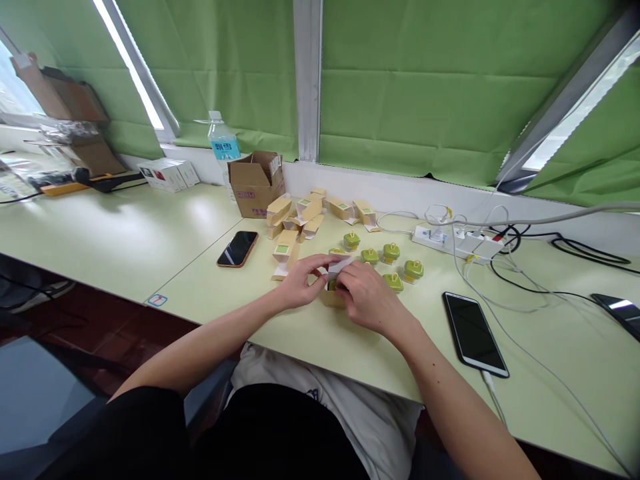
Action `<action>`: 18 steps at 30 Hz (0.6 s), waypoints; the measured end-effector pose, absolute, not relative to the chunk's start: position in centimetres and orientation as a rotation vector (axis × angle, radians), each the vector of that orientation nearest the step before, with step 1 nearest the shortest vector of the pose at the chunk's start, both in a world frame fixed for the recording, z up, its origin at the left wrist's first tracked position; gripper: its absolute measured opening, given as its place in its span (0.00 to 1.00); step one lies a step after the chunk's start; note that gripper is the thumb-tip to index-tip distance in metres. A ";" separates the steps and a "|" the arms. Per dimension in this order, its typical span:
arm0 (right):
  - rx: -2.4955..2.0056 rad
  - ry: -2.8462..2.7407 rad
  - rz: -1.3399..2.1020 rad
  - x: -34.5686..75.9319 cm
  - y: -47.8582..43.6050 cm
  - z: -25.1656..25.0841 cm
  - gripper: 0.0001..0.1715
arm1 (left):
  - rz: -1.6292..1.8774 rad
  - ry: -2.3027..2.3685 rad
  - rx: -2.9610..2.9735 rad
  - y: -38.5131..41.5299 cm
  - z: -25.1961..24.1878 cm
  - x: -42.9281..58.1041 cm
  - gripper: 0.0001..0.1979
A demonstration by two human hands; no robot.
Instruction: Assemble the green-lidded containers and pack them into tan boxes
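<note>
A small yellow paper box (334, 298) stands near the table's front edge, its white inner flap raised between my two hands. My left hand (301, 283) is closed, thumb and fingers pinching the box at its flap. From the other side, my right hand (369, 295) curls its fingers down at the box's opening. Something dark green shows inside; my right fingertips are hidden there, so what they grip cannot be seen. Just beyond my hands stand several little jars with green lids, among them a back jar (351, 241) and a right-hand jar (413, 270).
Several opened yellow paper boxes (311, 212) lie in a pile before an open cardboard carton (256, 187). A water bottle (223, 140) stands behind it. One phone (238, 249) lies left, a charging phone (474, 333) right. Cables run from a power strip (457, 243).
</note>
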State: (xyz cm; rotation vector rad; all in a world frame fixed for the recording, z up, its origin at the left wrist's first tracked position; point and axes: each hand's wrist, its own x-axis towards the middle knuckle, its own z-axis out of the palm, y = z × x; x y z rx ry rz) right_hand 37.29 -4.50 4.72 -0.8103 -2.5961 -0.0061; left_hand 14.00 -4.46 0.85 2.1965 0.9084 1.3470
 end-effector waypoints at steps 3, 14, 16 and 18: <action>-0.749 -2.569 0.065 37.4 -4.2 4.6 0.08 | 1.344 0.898 2.181 -4.3 0.7 13.9 0.21; -1.015 -2.133 0.281 38.7 -3.0 5.1 0.17 | 1.383 1.019 2.104 -4.0 -0.1 14.5 0.15; -1.077 -2.143 0.391 38.4 -2.9 4.9 0.25 | 1.425 1.020 2.057 -4.0 -0.3 14.7 0.19; -1.089 -2.170 0.466 38.2 -2.9 4.7 0.27 | 1.451 1.006 2.027 -3.8 -0.5 14.8 0.22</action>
